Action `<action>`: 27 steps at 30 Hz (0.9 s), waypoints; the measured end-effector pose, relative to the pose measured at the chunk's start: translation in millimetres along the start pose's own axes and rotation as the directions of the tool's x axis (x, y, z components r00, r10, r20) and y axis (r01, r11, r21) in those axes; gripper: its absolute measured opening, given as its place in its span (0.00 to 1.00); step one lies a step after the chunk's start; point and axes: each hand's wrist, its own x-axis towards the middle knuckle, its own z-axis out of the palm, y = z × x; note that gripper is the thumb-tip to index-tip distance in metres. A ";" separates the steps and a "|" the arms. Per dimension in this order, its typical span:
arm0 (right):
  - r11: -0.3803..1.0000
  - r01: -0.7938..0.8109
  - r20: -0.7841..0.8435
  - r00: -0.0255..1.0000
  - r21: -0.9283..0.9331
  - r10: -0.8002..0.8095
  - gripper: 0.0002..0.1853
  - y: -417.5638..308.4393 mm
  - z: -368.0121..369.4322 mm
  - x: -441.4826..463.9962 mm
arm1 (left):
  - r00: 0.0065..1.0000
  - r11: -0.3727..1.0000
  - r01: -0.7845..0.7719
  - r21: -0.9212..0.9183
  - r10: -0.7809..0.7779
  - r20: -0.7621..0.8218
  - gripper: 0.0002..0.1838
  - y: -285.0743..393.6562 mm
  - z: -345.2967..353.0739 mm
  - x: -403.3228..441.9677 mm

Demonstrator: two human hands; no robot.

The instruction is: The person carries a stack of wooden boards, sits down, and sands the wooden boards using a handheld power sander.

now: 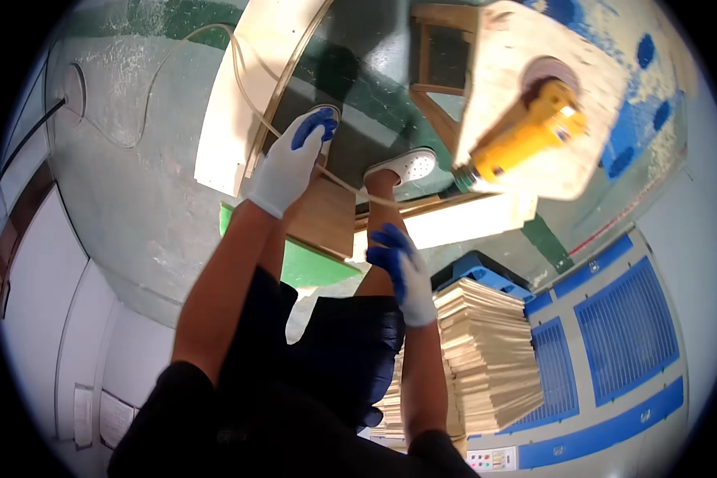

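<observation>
- The yellow power tool (526, 143) lies on the pale wooden board (597, 76), up and to the right in my view, well apart from both hands.
- I have the left hand (287, 163) with its blue-coated fingers bent, right at the thin hose (251, 103); I can't tell whether they pinch it.
- My right hand (404, 279) is loosely open, fingers partly bent, with nothing visible in it. The two hands are apart.
- The hose loops down past the left hand and on towards the tool's green end.
- Between the right hand and the tool, I have a long pale panel (466, 223) in the way; another pale panel (243, 72) slants beyond the left hand.
- A stack of thin wooden pieces (486, 342) stands beside the right forearm, near a blue pallet (486, 272).
- Both gloved arms reach forward, the left one farther.
</observation>
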 end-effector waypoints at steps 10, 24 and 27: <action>0.280 0.419 0.415 0.907 -0.864 -0.075 0.26 -2.0 -16.9 94.0 | 0.907 0.813 -0.377 0.444 0.225 0.357 0.23 39.9 39.0 63.1; -0.201 0.514 0.549 0.734 -0.834 -0.401 0.20 80.9 -24.7 53.0 | 0.375 -0.083 -0.877 0.473 0.497 0.782 0.20 -11.1 28.7 2.7; -0.211 0.372 0.427 0.774 -0.904 -0.467 0.22 92.4 -36.9 62.5 | 0.460 0.202 -0.817 0.541 0.794 0.398 0.21 -26.3 34.2 3.5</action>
